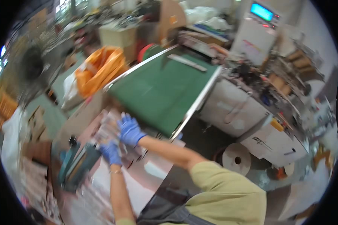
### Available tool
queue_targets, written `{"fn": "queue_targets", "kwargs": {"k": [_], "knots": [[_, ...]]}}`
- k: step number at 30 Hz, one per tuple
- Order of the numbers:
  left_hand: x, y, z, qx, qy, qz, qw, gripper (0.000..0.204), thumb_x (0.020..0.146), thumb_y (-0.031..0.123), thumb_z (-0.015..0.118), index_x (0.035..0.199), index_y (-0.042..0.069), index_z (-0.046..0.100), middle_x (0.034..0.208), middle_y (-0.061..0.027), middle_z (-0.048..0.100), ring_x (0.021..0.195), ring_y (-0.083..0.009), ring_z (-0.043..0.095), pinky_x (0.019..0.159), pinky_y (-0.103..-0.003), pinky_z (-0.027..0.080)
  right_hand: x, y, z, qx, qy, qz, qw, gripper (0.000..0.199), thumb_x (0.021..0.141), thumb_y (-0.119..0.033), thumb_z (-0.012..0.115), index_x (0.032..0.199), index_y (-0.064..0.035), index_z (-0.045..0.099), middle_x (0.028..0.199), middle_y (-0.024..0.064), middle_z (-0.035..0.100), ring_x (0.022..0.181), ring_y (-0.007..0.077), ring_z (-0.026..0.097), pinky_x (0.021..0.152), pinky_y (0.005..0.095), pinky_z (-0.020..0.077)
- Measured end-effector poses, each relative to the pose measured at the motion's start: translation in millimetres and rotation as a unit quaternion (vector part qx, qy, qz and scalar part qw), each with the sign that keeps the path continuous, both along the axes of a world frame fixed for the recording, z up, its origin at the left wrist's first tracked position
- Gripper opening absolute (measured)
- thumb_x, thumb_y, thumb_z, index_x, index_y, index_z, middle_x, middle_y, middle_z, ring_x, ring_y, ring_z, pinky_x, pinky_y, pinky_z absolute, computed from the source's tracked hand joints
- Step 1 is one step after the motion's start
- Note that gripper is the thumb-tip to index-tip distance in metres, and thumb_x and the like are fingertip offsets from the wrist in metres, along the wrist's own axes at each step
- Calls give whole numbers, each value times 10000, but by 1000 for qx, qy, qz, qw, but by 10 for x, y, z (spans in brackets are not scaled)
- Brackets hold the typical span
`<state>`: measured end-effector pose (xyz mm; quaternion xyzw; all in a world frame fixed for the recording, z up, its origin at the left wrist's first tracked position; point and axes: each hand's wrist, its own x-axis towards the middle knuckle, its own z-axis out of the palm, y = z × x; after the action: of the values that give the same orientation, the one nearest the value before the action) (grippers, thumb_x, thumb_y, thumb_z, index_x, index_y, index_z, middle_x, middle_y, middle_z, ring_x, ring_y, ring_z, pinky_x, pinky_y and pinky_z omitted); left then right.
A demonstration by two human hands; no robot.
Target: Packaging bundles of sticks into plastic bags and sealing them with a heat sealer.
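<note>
Both my hands wear blue gloves and rest on a bunch of clear, shiny plastic packets (108,126) on the work table. My right hand (130,130) lies against the packets on their right side, its fingers stretched out and slightly apart. On the near side, my left hand (110,153) touches them with its fingers extended, blurred by motion. What is inside the packets is too smeared to make out. Left of my left hand stands a dark teal device (79,167) with a pale strip along it. Blurred clear packets (88,200) also lie near me on the table.
A green conveyor belt (157,88) with metal edges slopes beyond my hands, a pale flat strip (187,62) on it. An orange sack (101,71) stands left of it. White machine cabinets (229,107) and a film roll (236,159) are to the right. A fan (32,65) is far left.
</note>
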<state>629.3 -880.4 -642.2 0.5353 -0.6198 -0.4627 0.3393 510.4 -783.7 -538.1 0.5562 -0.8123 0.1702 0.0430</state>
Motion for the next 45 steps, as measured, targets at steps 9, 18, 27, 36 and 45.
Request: {"fn": "queue_targets", "kwargs": {"k": [9, 18, 27, 36, 45], "knots": [[-389, -131, 467, 95, 79, -23, 992, 1091, 522, 365, 811, 1335, -14, 189, 1273, -200, 377, 1132, -257, 421, 957, -318, 326, -477, -257, -296, -25, -308, -160, 937, 781, 767, -579, 417, 1264, 19, 338, 1250, 272, 381, 1163, 389, 369, 977, 416, 279], [466, 7, -198, 224, 317, -135, 912, 473, 714, 160, 680, 1135, 27, 511, 1074, -116, 551, 905, -191, 569, 818, -295, 465, 465, 182, -421, -64, -834, 67, 544, 469, 821, -360, 555, 1144, -22, 514, 1047, 37, 560, 906, 107, 519, 816, 243, 427], [1315, 1090, 1509, -244, 24, -330, 912, 1271, 408, 296, 856, 1357, 49, 47, 1355, -131, 217, 1233, -240, 276, 1016, -334, 251, 715, 1013, 455, -175, -479, 370, 776, 876, 517, -197, 803, 1248, -30, 350, 1192, 101, 470, 1097, 209, 452, 945, 339, 351], [1551, 1515, 1622, -115, 292, -329, 891, 1071, 444, 266, 846, 1317, 42, 270, 1263, -92, 414, 1106, -182, 440, 953, -313, 348, 1296, 1135, 853, -276, -574, 397, 661, 805, 501, -340, 832, 1135, -24, 448, 1180, 123, 450, 1081, 222, 466, 937, 346, 362], [2210, 2401, 1091, 291, 450, -17, 844, 551, 754, 320, 646, 1182, 42, 436, 1084, -93, 526, 972, -189, 524, 860, -289, 420, 1777, 911, 451, 207, -750, 328, 537, 374, 657, -141, 607, 988, 33, 595, 859, 67, 620, 788, 137, 583, 784, 247, 442]]}}
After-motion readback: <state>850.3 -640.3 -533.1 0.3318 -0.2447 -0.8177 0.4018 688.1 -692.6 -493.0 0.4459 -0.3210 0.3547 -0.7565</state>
